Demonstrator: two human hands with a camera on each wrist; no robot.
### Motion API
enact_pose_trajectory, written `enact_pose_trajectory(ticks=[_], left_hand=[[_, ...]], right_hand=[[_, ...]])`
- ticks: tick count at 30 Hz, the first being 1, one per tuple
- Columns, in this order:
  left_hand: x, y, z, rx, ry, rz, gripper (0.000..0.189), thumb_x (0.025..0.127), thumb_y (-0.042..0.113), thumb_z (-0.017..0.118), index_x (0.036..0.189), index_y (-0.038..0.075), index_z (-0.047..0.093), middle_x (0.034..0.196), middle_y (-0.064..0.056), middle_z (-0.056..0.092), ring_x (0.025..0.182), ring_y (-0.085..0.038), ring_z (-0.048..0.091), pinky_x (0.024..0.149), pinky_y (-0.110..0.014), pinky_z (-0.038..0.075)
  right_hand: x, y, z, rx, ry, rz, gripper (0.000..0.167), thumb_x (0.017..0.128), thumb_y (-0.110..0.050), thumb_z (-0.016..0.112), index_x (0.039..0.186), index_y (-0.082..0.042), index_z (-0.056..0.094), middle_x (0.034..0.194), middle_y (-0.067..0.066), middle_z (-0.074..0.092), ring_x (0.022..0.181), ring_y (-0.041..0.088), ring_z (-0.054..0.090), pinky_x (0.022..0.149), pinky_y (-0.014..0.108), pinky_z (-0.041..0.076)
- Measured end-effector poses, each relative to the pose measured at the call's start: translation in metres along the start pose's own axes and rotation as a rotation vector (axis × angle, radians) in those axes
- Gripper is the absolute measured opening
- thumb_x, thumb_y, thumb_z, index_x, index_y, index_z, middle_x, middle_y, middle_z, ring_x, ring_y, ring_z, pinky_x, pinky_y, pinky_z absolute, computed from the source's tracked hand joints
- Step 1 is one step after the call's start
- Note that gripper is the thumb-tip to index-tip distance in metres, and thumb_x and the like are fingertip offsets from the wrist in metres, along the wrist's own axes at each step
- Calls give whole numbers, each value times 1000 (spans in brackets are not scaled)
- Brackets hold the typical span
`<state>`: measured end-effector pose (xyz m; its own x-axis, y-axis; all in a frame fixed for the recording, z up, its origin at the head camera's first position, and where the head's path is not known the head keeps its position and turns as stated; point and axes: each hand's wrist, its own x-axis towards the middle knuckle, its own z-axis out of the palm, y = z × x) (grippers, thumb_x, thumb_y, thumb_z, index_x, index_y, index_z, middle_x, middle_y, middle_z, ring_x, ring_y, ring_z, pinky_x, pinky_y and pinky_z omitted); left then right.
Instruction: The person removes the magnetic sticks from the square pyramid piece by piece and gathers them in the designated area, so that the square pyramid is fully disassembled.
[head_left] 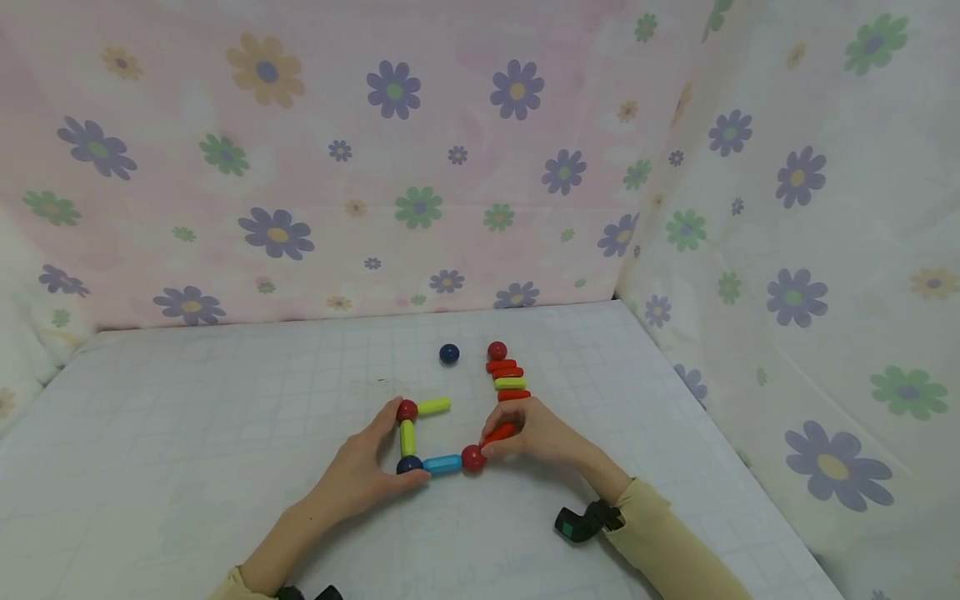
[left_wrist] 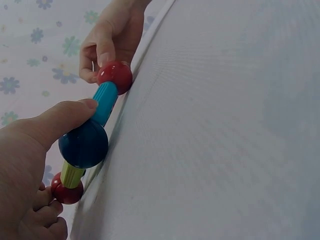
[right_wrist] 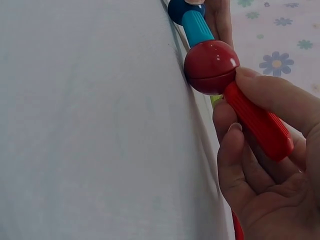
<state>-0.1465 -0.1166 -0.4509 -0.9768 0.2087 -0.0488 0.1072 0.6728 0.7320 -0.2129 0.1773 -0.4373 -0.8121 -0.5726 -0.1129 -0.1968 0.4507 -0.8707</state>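
Observation:
An open frame of toy rods and balls lies on the table. In it a yellow-green rod [head_left: 433,406] meets a red ball [head_left: 407,409], a second yellow-green rod [head_left: 407,438] runs down to a dark blue ball [left_wrist: 82,145], and a blue rod [head_left: 442,464] leads to another red ball [right_wrist: 211,66]. My left hand [head_left: 356,471] grips the frame's left side, thumb by the dark blue ball and fingers at the upper red ball. Between thumb and fingers, my right hand [head_left: 547,433] pinches a red rod [right_wrist: 260,125], its end against the right-hand red ball.
Beyond my right hand, several red rods [head_left: 508,372] and one yellow-green rod [head_left: 511,384] lie in a column below a loose red ball [head_left: 497,351]. A loose dark blue ball [head_left: 449,354] sits left of them. Flowered cloth [head_left: 420,208] hangs behind the white table [head_left: 187,433].

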Motion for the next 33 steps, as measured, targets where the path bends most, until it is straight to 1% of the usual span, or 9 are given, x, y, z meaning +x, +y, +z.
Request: enact_pose_trajectory(ticks=[4, 6, 10, 15, 19, 25, 31, 33], left_hand=[[0, 1, 0, 4, 3, 2, 113, 73, 59, 82, 160, 19, 23, 163, -5, 32, 148, -32, 33, 110, -58, 41], [0, 1, 0, 3, 5, 5, 113, 73, 58, 82, 160, 19, 23, 163, -6, 33, 148, -32, 34, 110, -58, 41], [-1, 1, -1, -2, 3, 9, 113, 73, 58, 82, 160, 18, 23, 163, -6, 33, 148, -32, 34, 110, -59, 40], [0, 1, -1, 1, 1, 9, 112, 73, 59, 82, 160, 19, 23, 163, -6, 32, 148, -33, 34, 110, -60, 40], [0, 1, -1, -1, 1, 6, 112, 74, 58, 81, 160, 19, 23, 163, -6, 32, 148, -33, 33, 110, -60, 39], [-1, 1, -1, -10, -1, 9, 112, 74, 58, 82, 160, 19, 22, 163, -6, 31, 149, -32, 33, 111, -59, 39], [-2, 0, -1, -7, 4, 25, 111, 75, 58, 81, 160, 18, 22, 163, -5, 32, 148, -32, 34, 112, -58, 39], [-3, 0, -1, -6, 5, 23, 111, 75, 58, 81, 161, 18, 22, 163, -5, 32, 148, -31, 34, 112, -58, 38]], right_hand=[[0, 0, 0, 28, 4, -5, 18, 84, -22, 81, 100, -16, 74, 96, 2, 72, 94, 21, 62, 76, 31, 53], [-1, 0, 0, 21, 17, -10, 18, 84, -21, 82, 99, -16, 74, 95, 2, 72, 93, 21, 62, 76, 31, 52], [-1, 0, -1, -4, 60, -4, 17, 83, -23, 83, 97, -19, 75, 92, 0, 72, 92, 21, 62, 78, 32, 52], [-1, 1, -3, 2, 110, 27, 19, 82, -27, 84, 97, -21, 76, 92, -1, 72, 94, 23, 63, 82, 36, 52], [-2, 4, -7, -18, 156, 47, 17, 83, -26, 82, 98, -21, 75, 94, -1, 71, 96, 22, 61, 84, 35, 52], [-6, 12, -15, -49, 235, 50, 18, 85, -22, 80, 102, -19, 76, 101, -1, 71, 98, 21, 61, 82, 30, 55], [-7, 20, -20, -47, 265, 12, 21, 86, -19, 80, 106, -16, 76, 109, 4, 71, 98, 21, 64, 82, 26, 56], [-7, 22, -21, -44, 267, 11, 22, 86, -19, 80, 107, -16, 76, 111, 3, 71, 98, 20, 64, 83, 25, 56]])
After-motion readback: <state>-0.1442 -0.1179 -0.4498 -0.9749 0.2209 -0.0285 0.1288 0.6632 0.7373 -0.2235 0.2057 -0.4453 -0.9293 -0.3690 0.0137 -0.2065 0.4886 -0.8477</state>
